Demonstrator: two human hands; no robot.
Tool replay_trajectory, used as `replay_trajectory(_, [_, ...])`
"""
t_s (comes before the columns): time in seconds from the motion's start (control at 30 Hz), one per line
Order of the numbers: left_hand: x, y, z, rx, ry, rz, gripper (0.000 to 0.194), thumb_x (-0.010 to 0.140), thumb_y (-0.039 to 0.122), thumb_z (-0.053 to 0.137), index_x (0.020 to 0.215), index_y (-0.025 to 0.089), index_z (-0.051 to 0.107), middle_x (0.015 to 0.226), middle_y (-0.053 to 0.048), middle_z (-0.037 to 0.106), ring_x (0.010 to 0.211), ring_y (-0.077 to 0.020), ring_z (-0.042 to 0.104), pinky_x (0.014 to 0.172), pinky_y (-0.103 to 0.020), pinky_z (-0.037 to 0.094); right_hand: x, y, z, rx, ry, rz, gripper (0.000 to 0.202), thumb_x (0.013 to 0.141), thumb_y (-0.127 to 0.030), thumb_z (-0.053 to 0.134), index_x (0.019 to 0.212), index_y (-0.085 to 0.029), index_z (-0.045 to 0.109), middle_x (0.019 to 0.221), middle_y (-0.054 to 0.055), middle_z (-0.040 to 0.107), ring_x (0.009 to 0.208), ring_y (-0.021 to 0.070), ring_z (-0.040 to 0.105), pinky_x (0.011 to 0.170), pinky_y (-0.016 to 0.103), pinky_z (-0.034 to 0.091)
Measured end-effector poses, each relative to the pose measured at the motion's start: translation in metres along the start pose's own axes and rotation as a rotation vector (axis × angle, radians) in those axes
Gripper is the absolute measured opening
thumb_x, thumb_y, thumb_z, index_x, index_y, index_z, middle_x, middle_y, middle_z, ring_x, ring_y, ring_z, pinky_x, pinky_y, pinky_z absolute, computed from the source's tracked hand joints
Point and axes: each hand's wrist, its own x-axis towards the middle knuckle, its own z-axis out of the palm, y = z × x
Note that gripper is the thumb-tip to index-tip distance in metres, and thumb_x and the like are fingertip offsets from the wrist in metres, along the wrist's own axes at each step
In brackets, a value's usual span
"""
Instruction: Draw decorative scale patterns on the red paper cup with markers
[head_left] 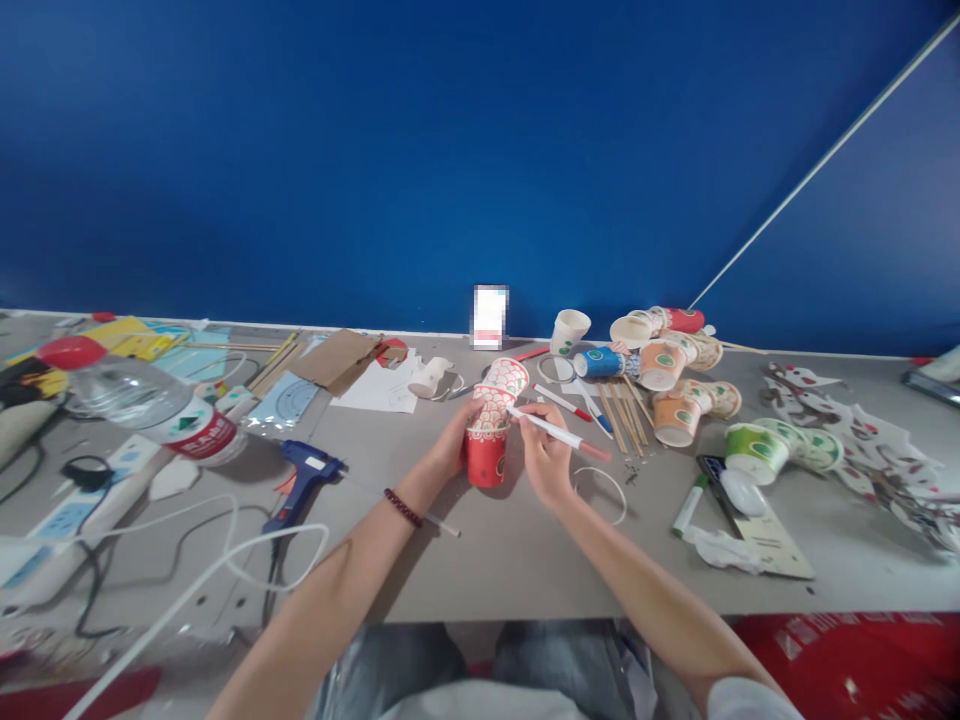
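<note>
My left hand (456, 440) is wrapped around a stack of joined paper cups, gripping it from the left. The lowest is a red paper cup (487, 468); above it, white cups with a red scale pattern (495, 402) lean slightly to the right. Pinched in my right hand (547, 455) is a white marker (553, 431) with a red end. Its tip meets or nearly meets the patterned cup's right side; I cannot tell if they touch.
At left are a blue glue gun (304, 480), a water bottle (161, 405), a power strip (82, 520) and loose cables. A phone (490, 318) leans on the blue wall. Wooden sticks (624, 410), joined paper cups (664, 365) and a green marker (688, 508) lie right.
</note>
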Motion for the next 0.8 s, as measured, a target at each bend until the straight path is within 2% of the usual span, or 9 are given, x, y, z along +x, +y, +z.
replay_trajectory(0.3, [0.0013,-0.0024,-0.0058,0.001,-0.053,-0.021,0.029,0.08,0.04,0.06,0.082,0.012,0.066,0.072,-0.007,0.069,0.062,-0.0173,0.062,0.064,-0.028,0.047,-0.0015,-0.0018,-0.0009,-0.032,-0.036,0.005,0.011,0.085,-0.032,0.055,0.086,-0.021,0.057,0.074,0.0,0.059,0.066,0.0147,0.057,0.062,0.029,0.047])
replay_trajectory(0.47, [-0.0013,-0.0006,-0.0019,0.001,-0.028,0.002,0.027,0.079,0.039,0.061,0.08,0.012,0.066,0.072,-0.006,0.069,0.061,-0.0163,0.062,0.062,-0.027,0.047,-0.0019,-0.0046,-0.0006,-0.028,-0.05,0.0,0.011,0.086,-0.032,0.054,0.086,-0.021,0.056,0.074,0.0,0.059,0.067,0.0153,0.057,0.061,0.029,0.047])
replay_trajectory(0.8, [-0.0001,-0.0009,-0.0017,0.015,-0.019,0.029,0.027,0.079,0.039,0.061,0.079,0.012,0.066,0.072,-0.006,0.069,0.06,-0.0155,0.061,0.063,-0.027,0.046,-0.0007,-0.0002,0.0,0.006,-0.004,-0.026,0.01,0.087,-0.031,0.054,0.089,-0.022,0.057,0.082,0.001,0.06,0.078,0.0163,0.061,0.072,0.031,0.049])
